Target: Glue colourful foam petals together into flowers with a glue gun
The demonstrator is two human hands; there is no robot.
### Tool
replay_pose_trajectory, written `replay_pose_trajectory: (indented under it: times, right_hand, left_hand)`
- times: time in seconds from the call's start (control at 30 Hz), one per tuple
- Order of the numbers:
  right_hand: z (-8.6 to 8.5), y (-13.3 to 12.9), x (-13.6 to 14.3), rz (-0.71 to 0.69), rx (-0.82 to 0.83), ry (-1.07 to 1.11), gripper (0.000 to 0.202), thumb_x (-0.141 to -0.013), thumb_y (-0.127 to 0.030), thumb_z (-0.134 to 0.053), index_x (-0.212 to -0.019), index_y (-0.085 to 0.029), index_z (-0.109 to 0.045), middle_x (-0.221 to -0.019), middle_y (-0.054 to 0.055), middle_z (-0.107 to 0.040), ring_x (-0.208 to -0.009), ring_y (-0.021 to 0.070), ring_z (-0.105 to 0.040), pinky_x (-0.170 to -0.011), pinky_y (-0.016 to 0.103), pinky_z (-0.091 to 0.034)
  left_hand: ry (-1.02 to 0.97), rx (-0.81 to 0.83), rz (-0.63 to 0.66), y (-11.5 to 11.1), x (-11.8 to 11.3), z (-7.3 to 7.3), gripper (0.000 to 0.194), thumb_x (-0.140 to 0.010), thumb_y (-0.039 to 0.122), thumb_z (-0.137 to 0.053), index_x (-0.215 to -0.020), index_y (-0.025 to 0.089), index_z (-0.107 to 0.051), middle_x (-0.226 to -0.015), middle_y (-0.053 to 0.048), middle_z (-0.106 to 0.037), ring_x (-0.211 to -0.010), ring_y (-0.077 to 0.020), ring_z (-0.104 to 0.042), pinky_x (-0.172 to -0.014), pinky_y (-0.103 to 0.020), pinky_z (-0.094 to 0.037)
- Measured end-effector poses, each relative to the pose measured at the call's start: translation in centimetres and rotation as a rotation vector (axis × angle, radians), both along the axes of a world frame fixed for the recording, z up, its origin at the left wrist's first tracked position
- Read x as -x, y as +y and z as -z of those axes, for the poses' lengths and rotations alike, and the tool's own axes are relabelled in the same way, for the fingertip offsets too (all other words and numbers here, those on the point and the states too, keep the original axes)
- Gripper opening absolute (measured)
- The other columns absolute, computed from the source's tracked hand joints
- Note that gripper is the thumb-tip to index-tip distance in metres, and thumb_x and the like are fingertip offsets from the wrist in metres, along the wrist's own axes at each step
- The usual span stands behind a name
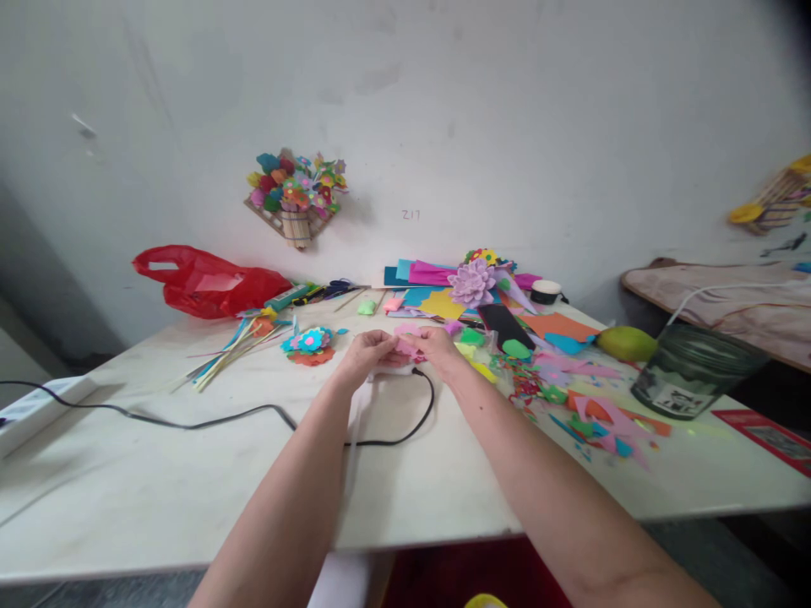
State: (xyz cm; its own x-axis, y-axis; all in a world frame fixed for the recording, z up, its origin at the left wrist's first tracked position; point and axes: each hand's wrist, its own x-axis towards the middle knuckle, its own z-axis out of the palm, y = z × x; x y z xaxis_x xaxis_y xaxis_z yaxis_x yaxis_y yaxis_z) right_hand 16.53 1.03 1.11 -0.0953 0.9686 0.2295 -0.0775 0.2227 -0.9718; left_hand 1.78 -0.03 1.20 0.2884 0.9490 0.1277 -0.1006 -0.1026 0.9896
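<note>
Near the middle of the table, my left hand [369, 351] and my right hand [436, 344] meet at a pink foam flower piece [409, 339]. The fingers of both hands are closed on its edges. Just below my hands lies a white tool [394, 371] with a black cord [432, 404] running from it; my left hand partly hides it. Left of my hands sits a blue layered foam flower [310, 339] on an orange piece [312, 358]. Thin sticks [234, 355] lie farther left.
Foam scraps [592, 409] spread over the right side, near a dark green glass container [690, 380] and a yellow-green fruit [627, 344]. A red plastic bag [209, 283] lies back left. A white power strip [41, 409] is at the left edge. A lilac flower [472, 283] stands behind.
</note>
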Motion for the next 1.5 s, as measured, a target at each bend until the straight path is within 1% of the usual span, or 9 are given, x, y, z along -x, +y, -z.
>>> replay_pose_trajectory:
  times: [0.17, 0.3, 0.4, 0.67, 0.87, 1.0, 1.13, 1.23, 1.5]
  right_hand:
    - [0.10, 0.03, -0.01, 0.006, -0.024, -0.015, 0.037, -0.056, -0.039, -0.068, -0.050, -0.017, -0.038, -0.043, -0.008, -0.035, -0.041, 0.0046, -0.031, -0.041, 0.020, -0.024]
    - [-0.03, -0.11, -0.04, -0.027, -0.003, 0.014, 0.036, -0.059, -0.045, -0.065, -0.055, -0.016, -0.043, -0.046, -0.006, -0.041, -0.042, 0.0053, -0.035, -0.042, 0.020, -0.027]
    - [-0.02, -0.07, -0.08, -0.020, -0.005, 0.032, 0.038, -0.059, -0.048, -0.064, -0.054, -0.017, -0.044, -0.046, -0.007, -0.040, -0.041, 0.0048, -0.034, -0.041, 0.020, -0.026]
    - [0.44, 0.37, -0.12, 0.009, -0.006, 0.017, 0.037, -0.057, -0.044, -0.066, -0.050, -0.016, -0.042, -0.043, -0.007, -0.039, -0.041, 0.0047, -0.034, -0.042, 0.020, -0.026]
    - [0.22, 0.31, -0.31, -0.010, 0.039, 0.034, 0.036, -0.060, -0.050, -0.061, -0.060, -0.015, -0.055, -0.049, -0.003, -0.049, -0.046, 0.0079, -0.044, -0.044, 0.021, -0.031]
    - [0.10, 0.31, -0.37, -0.003, 0.041, 0.061, 0.036, -0.059, -0.050, -0.062, -0.065, -0.015, -0.059, -0.051, -0.002, -0.052, -0.046, 0.0082, -0.046, -0.044, 0.021, -0.032]
    - [0.03, 0.10, -0.11, -0.030, 0.066, 0.061, 0.034, -0.055, -0.045, -0.067, -0.066, -0.014, -0.060, -0.050, -0.002, -0.054, -0.044, 0.0071, -0.045, -0.043, 0.020, -0.032]
    - [0.13, 0.12, 0.09, -0.010, 0.082, 0.049, 0.033, -0.053, -0.042, -0.069, -0.062, -0.013, -0.058, -0.047, -0.002, -0.052, -0.042, 0.0072, -0.043, -0.041, 0.021, -0.031]
    - [0.74, 0.68, 0.15, 0.047, 0.008, -0.011, 0.031, -0.053, -0.042, -0.069, -0.056, -0.014, -0.054, -0.047, -0.002, -0.051, -0.045, 0.0088, -0.044, -0.042, 0.021, -0.032]
  left_hand:
    - [0.004, 0.021, 0.013, -0.17, -0.14, -0.22, 0.029, -0.066, 0.036, -0.067, -0.070, 0.013, -0.049, -0.065, -0.005, -0.065, -0.064, -0.0170, -0.065, -0.063, -0.027, -0.052]
    - [-0.003, 0.007, 0.002, -0.07, -0.08, -0.14, 0.028, -0.066, 0.036, -0.067, -0.070, 0.013, -0.050, -0.066, -0.005, -0.066, -0.065, -0.0168, -0.065, -0.063, -0.027, -0.052]
    - [-0.020, -0.005, -0.010, 0.08, 0.00, 0.02, 0.028, -0.067, 0.037, -0.066, -0.070, 0.013, -0.051, -0.066, -0.004, -0.066, -0.065, -0.0167, -0.065, -0.063, -0.027, -0.052]
    - [-0.008, -0.009, -0.032, 0.14, 0.03, 0.12, 0.029, -0.066, 0.038, -0.066, -0.071, 0.013, -0.052, -0.066, -0.005, -0.066, -0.064, -0.0169, -0.065, -0.064, -0.028, -0.052]
    - [-0.004, -0.012, -0.059, 0.17, 0.10, 0.10, 0.029, -0.065, 0.039, -0.066, -0.069, 0.014, -0.051, -0.061, -0.002, -0.064, -0.062, -0.0166, -0.065, -0.063, -0.028, -0.052]
    - [0.004, -0.016, -0.061, 0.12, 0.07, 0.08, 0.029, -0.065, 0.038, -0.066, -0.069, 0.014, -0.051, -0.061, -0.001, -0.064, -0.062, -0.0166, -0.065, -0.064, -0.028, -0.052]
    - [0.017, -0.022, -0.048, 0.11, 0.01, 0.06, 0.029, -0.064, 0.038, -0.067, -0.068, 0.015, -0.051, -0.061, -0.001, -0.063, -0.063, -0.0169, -0.065, -0.065, -0.029, -0.052]
    - [0.031, -0.009, -0.049, -0.05, -0.10, -0.08, 0.030, -0.063, 0.038, -0.067, -0.067, 0.015, -0.050, -0.060, -0.001, -0.064, -0.063, -0.0169, -0.065, -0.064, -0.028, -0.052]
    - [0.050, 0.010, -0.068, -0.43, -0.40, -0.48, 0.030, -0.062, 0.038, -0.069, -0.068, 0.014, -0.051, -0.061, -0.004, -0.065, -0.063, -0.0171, -0.065, -0.065, -0.029, -0.052]
